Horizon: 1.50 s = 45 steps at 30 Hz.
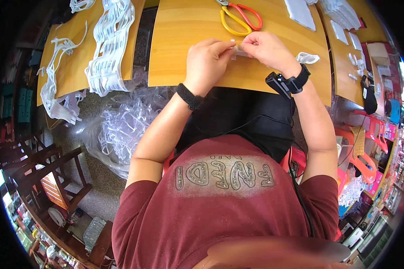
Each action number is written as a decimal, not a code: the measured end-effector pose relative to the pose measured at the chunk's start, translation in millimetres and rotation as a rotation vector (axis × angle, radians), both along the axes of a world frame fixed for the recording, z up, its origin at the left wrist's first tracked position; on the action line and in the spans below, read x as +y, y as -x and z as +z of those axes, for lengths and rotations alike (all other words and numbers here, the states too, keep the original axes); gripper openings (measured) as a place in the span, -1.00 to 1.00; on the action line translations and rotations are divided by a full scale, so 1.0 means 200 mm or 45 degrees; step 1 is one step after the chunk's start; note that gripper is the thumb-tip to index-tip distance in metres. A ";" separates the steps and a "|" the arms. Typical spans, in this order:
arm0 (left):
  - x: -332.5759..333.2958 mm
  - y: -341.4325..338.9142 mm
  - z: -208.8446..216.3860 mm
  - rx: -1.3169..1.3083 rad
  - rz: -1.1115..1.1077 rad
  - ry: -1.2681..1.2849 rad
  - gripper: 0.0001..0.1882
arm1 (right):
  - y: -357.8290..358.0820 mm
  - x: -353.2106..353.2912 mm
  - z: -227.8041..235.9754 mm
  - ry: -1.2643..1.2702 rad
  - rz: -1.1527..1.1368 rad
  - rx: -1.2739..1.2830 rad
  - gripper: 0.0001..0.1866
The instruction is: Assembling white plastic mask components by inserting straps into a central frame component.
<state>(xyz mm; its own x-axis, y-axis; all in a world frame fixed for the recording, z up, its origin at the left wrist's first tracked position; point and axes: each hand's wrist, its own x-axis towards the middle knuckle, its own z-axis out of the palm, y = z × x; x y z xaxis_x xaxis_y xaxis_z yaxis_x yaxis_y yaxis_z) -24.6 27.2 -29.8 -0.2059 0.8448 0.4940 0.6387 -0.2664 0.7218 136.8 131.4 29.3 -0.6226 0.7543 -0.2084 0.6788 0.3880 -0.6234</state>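
Note:
Over the near part of the wooden table (179,67), my left hand (206,60) and my right hand (268,50) are close together, thumbs and fingers pinched. Between them is a small white strip (241,53), partly covered by the fingertips; its exact kind is too small to make out. A pair of scissors (231,23) with one yellow and one red handle lies just beyond my hands, its blades cut off by the top edge. Beside my right wrist rests a loose, curled white piece (307,58).
Long stacked white strips (107,58) and tangled white straps (54,67) hang off the left table. A clear plastic bag (121,130) of white scraps sits on the floor. White stacks (341,13) occupy the right table. A flat white pack (300,13) lies at the back right.

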 end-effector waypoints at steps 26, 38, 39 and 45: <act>0.02 -0.01 -0.01 0.088 -0.001 0.065 -0.89 | -0.40 0.04 0.00 0.189 -0.249 0.209 -0.81; -0.05 -0.04 0.05 0.637 -0.054 -0.075 -0.69 | -0.41 0.03 -0.05 0.172 -0.266 0.255 -0.81; -0.05 -0.03 0.04 0.606 -0.054 -0.051 -0.70 | -0.41 0.02 -0.04 0.160 -0.278 0.243 -0.81; -0.03 -0.03 0.03 0.495 -0.057 -0.121 -0.72 | -0.56 -0.02 0.05 0.001 -0.389 0.350 -0.81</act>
